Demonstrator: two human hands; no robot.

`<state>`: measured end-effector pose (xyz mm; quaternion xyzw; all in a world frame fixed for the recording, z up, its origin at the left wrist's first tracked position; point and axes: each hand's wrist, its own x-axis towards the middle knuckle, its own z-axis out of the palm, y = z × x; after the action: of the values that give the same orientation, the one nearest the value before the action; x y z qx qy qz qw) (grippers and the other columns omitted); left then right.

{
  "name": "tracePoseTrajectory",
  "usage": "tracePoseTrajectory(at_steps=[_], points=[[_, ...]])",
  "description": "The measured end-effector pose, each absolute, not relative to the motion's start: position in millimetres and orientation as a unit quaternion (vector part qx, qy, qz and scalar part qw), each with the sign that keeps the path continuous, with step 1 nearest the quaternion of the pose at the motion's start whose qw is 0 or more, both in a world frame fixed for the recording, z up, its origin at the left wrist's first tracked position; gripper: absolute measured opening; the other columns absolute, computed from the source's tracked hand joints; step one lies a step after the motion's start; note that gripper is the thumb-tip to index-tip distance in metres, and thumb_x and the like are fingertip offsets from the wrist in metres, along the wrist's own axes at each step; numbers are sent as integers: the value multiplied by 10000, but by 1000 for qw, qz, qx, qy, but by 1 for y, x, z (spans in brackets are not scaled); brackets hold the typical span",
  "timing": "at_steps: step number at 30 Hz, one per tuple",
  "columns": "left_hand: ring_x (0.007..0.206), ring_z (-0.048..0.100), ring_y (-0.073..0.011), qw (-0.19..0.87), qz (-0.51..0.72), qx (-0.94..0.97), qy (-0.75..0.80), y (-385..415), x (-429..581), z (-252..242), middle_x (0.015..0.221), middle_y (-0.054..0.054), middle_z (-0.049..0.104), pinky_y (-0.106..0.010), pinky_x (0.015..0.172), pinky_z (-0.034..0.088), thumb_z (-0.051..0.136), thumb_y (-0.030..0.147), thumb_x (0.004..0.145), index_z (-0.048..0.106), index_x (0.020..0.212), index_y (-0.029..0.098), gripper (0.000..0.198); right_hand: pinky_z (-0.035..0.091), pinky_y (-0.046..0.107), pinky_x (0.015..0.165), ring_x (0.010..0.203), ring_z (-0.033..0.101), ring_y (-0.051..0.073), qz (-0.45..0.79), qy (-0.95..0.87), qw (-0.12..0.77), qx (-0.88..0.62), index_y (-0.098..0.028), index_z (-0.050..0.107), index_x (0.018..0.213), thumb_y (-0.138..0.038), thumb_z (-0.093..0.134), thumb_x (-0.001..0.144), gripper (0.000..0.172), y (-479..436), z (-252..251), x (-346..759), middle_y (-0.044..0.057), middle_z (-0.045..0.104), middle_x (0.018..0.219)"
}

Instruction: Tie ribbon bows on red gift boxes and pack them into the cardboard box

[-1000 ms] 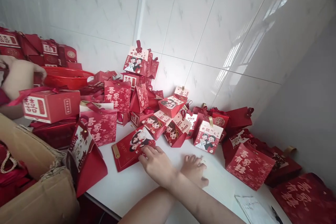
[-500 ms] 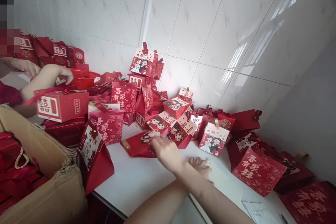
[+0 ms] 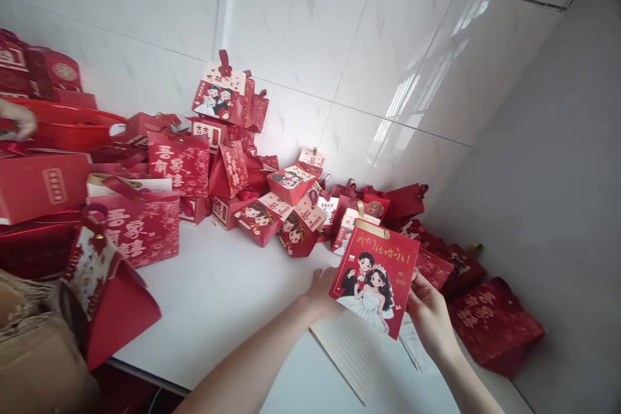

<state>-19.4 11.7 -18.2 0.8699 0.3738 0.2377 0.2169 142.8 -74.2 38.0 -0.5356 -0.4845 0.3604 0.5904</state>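
A red gift box [image 3: 373, 275] with a cartoon wedding couple and a gold closure strip is held up above the table, its printed face toward me and its gold lettering upside down. My right hand [image 3: 429, 301] grips its right edge, with the thumb near the front. My left hand [image 3: 323, 291] is at the box's lower left edge. The left fingers are mostly hidden behind the box, so their grip does not show. Beneath the box, a lined notepad [image 3: 347, 352] lies on the white table [image 3: 218, 304].
Many finished-looking red gift boxes [image 3: 179, 162] are piled along the tiled wall. More boxes [image 3: 495, 323] stand at the right. A cardboard carton [image 3: 43, 362] is at the lower left. Another person's hand [image 3: 19, 119] is near a red plastic basket [image 3: 72, 123] at the far left.
My right hand has lifted the flat-lying red gift box off the table and brought it right. My arms have uncrossed, and my left hand has moved off the notepad. The view has turned right.
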Motion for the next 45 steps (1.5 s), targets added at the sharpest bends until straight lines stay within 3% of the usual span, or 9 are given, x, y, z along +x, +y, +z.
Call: tracePoseTrajectory(at_steps=[8,12,20,25,28,32,37,41,45], points=[[938,610,-174,358,444,752,331,22,-25,2,995,-57,663,-280,823,469,297,124,832,607,966,162,340,518,284,565,720,651,234,308,-496,561,-587,-171,576,831,-500,729,640,410,-90,34,174,86,692,855],[832,605,-189,541,503,644,199,15,-24,6,878,-55,668,-273,729,466,400,273,803,622,891,138,275,539,312,608,735,658,251,295,-508,538,-604,-161,613,872,-590,703,635,498,-87,29,174,102,698,849],[677,573,-143,518,529,619,260,24,-22,7,746,-33,633,-251,641,450,603,375,718,629,809,141,253,558,367,752,800,668,264,323,-574,454,-600,-156,683,959,-537,651,725,448,-86,37,179,110,700,953],[735,593,-162,557,529,588,251,26,-23,6,823,-60,639,-260,636,491,602,391,716,614,895,135,312,577,325,674,729,676,228,411,-647,311,-561,-172,704,978,-409,581,804,319,-87,51,175,59,711,832],[817,597,-180,518,545,601,273,27,-22,2,881,-69,636,-268,669,494,537,380,769,606,896,147,275,539,242,447,566,648,191,311,-699,218,-606,-156,693,1022,-314,574,795,300,-70,80,178,47,683,668],[868,600,-181,450,584,607,297,30,-22,-3,894,-65,644,-293,776,475,489,354,814,597,904,159,241,464,164,382,410,548,94,144,-697,274,-647,-170,254,1440,-223,577,815,705,-26,175,180,48,695,727],[896,606,-174,409,604,606,317,30,-25,-4,946,-69,649,-279,783,470,468,369,850,594,969,168,265,427,206,530,553,627,88,-23,-620,383,-685,-48,-102,1424,-275,507,828,882,7,319,150,226,607,1045],[840,614,-160,393,631,586,322,25,-27,1,904,-55,653,-249,716,475,469,342,854,602,943,173,232,461,279,614,644,632,114,-114,-649,360,-661,-25,180,1382,-330,433,868,650,-5,330,116,154,621,996],[771,613,-145,388,655,569,311,20,-27,5,851,-45,653,-225,646,470,478,320,850,594,923,172,202,501,368,759,788,648,217,-52,-790,67,-607,-117,627,1048,-344,624,811,328,-22,232,100,113,663,925]])
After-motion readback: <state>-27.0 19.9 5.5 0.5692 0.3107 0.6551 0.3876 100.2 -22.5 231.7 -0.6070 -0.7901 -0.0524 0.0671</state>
